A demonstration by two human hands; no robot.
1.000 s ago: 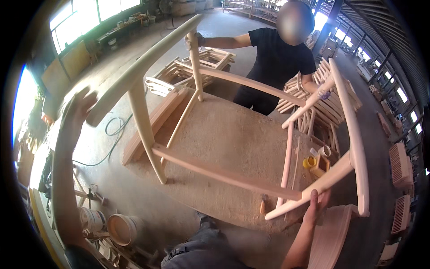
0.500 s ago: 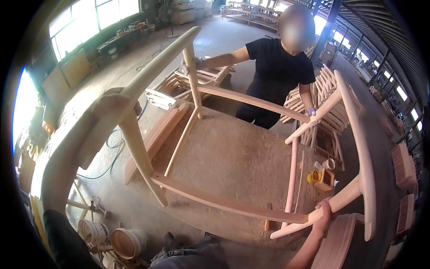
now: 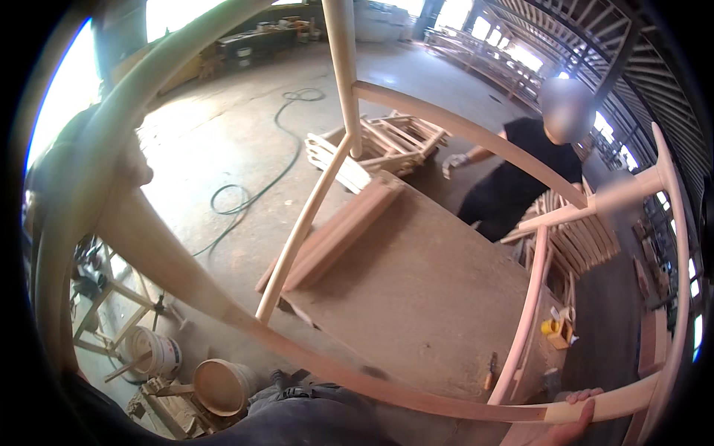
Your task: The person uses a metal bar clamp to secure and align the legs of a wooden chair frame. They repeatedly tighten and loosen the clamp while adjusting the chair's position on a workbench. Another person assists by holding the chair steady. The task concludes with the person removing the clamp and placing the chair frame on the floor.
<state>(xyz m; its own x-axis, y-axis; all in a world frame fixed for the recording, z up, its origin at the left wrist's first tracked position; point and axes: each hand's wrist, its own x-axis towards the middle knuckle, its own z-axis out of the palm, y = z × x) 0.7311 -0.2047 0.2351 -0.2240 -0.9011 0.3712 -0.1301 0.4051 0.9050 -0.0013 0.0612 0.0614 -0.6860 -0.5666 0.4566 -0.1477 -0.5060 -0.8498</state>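
A pale wooden chair frame [image 3: 439, 123] is raised close in front of me, above the worktable [image 3: 424, 290]. It has curved arm rails, tapered legs and pinkish cross rails. My left hand [image 3: 137, 160], shadowed and partly behind the frame, is wrapped round the joint of leg and arm rail at the left. At the lower right, my right hand [image 3: 576, 424] grips the leg by the end of the near cross rail. Across the table stands a co-worker in black [image 3: 513, 167]; one gloved hand [image 3: 455, 162] is off the frame, the other is hidden.
Reddish wooden boards [image 3: 346, 234] lie on the table's left edge. A yellow cup [image 3: 550, 327] sits at its right end. Stacked wooden frames stand on the floor beyond [image 3: 387, 145] and at right [image 3: 580, 238]. Buckets [image 3: 223, 386] are at lower left; a hose [image 3: 275, 186] crosses the floor.
The chair frame has come up nearer to me in my two hands, and my view has shifted left. The co-worker's hand that was on the far left leg has let go.
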